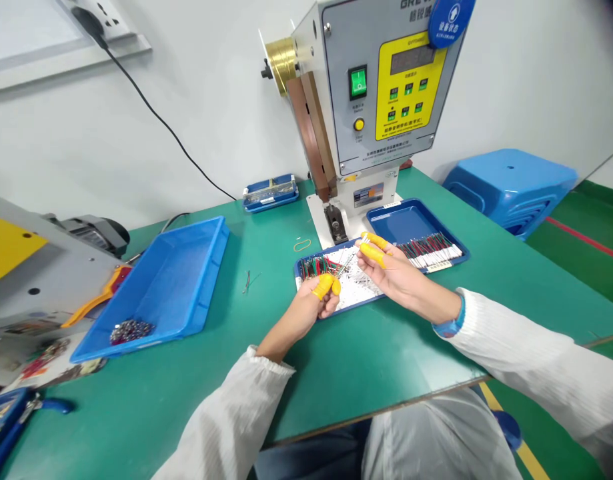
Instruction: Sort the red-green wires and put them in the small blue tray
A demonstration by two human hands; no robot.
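Note:
Yellow finger covers sit on the fingers of both hands. My left hand (309,308) is closed in a pinch above the near tray's left part, at one end of a thin metallic lead (345,267). My right hand (393,272) pinches a small part with a white end (365,241), too small to make out fully. Below both hands lies a blue tray (353,308) holding many small white pieces (353,283) and a bunch of red, green and black wires (319,267). The crimping machine's dark tooling (335,223) stands just beyond my hands.
Right of the tray, another blue tray (401,223) holds a row of white-ended wires (433,253). A large blue bin (161,280) with a metallic heap stands left. The grey machine (356,153) rises behind. A blue stool (511,180) is on the right. Pliers (56,405) lie at the left edge.

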